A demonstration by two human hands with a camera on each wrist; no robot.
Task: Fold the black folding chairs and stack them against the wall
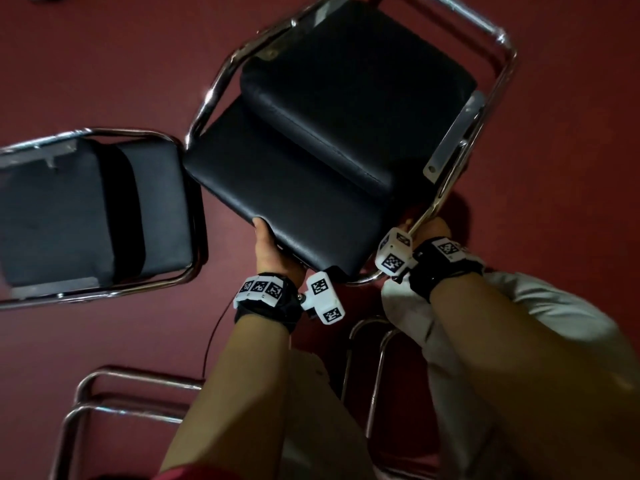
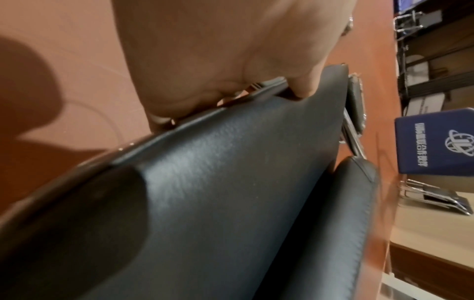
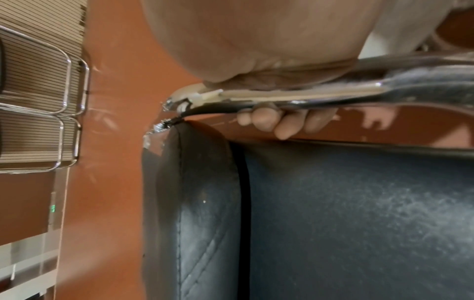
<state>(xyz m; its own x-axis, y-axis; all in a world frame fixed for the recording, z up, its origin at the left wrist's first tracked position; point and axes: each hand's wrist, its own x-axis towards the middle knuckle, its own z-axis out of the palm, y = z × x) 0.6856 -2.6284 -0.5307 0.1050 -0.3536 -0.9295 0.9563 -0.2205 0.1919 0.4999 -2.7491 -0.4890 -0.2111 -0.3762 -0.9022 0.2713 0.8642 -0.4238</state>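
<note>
Left hand (image 1: 273,249) grips the black padded folding chair's (image 1: 311,168) near seat edge; right hand (image 1: 429,230), apparently, clasps its chrome side tube (image 3: 333,97).

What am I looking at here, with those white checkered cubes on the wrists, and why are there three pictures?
No machine here: a person works with bare hands, wearing one camera on the head and one on each wrist. The white cubes with black square patterns are part of the wrist gear.

The wide picture comes from the head camera, looking down. The other two look along each hand.

The left hand grips the edge of the black padded seat of a chrome-framed folding chair. The right hand curls round that chair's shiny chrome tube. A second black folding chair stands to the left on the dark red floor.
</note>
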